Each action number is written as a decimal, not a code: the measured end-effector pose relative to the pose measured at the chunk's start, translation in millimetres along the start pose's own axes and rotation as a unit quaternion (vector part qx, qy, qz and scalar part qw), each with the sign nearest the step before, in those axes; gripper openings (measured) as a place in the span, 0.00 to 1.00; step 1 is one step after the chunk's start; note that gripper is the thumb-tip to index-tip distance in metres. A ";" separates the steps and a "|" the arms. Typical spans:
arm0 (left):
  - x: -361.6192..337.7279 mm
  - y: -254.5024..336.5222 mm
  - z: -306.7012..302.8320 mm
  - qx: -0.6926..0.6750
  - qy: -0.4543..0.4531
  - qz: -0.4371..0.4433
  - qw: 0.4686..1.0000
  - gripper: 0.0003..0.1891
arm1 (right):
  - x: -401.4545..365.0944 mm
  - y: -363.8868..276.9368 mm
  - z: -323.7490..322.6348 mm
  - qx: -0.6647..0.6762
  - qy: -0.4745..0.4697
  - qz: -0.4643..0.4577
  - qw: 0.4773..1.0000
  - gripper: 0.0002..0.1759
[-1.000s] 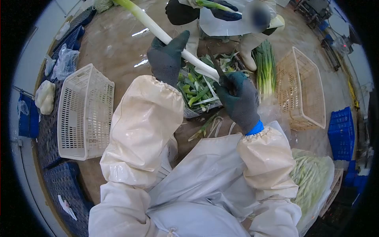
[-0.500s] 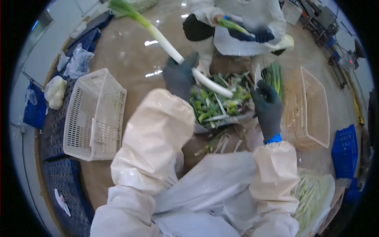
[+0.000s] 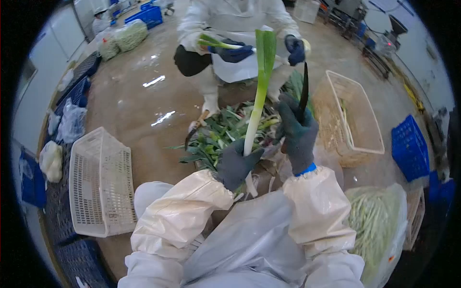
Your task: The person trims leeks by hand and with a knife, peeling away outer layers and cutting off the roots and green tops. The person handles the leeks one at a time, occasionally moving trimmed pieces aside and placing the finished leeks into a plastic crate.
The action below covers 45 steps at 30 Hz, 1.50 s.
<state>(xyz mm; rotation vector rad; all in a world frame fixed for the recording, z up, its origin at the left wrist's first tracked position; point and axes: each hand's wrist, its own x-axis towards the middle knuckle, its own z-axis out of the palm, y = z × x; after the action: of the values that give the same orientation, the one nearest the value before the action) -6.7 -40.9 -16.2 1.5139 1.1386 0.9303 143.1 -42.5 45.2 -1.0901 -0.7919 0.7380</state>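
My left hand (image 3: 237, 164), in a dark glove, is closed round the lower white part of a leek (image 3: 260, 96). The leek stands nearly upright, its green end at the top. To its right my right hand (image 3: 297, 132) grips a knife (image 3: 304, 89) with the dark blade pointing up. Behind both hands a heap of green leek trimmings (image 3: 213, 137) lies low down. A white apron (image 3: 240, 235) covers my lap.
A co-worker (image 3: 235, 24) in white sits opposite, holding a leek piece. White crates stand at left (image 3: 101, 187) and right (image 3: 353, 115). A bag of pale stalks (image 3: 377, 221) lies at lower right, a blue crate (image 3: 410, 149) beyond.
The leek has swung from a slant to nearly upright, and my left hand has moved lower. The knife has turned in my right hand. The camera view has shifted, and the co-worker's hands have moved apart.
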 end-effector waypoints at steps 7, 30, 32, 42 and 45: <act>-6.0 -23.6 12.3 0.155 -0.131 0.046 0.978 0.18 | 11.6 -15.5 -8.7 0.001 0.039 -0.011 0.999 0.12; 10.6 28.6 29.0 -0.060 -0.176 -0.022 0.982 0.13 | 3.7 -31.2 -65.2 -0.076 0.061 0.001 0.995 0.19; 13.6 25.7 25.8 -0.036 -0.129 0.019 0.991 0.14 | -13.9 -24.8 -50.6 -0.103 0.007 0.020 0.994 0.20; 7.1 48.4 20.1 0.033 -0.184 0.109 0.976 0.18 | -28.6 -37.0 -59.4 -0.128 0.072 -0.068 0.987 0.17; 17.6 35.0 11.4 -0.087 -0.166 0.052 0.981 0.16 | -14.5 -79.2 -106.1 -0.203 0.159 -0.107 0.960 0.18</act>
<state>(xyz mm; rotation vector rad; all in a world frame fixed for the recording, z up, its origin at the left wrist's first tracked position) 16.0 -29.5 15.7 1.5261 0.7259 0.7870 235.1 -127.5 90.3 -1.4222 -0.7845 0.2079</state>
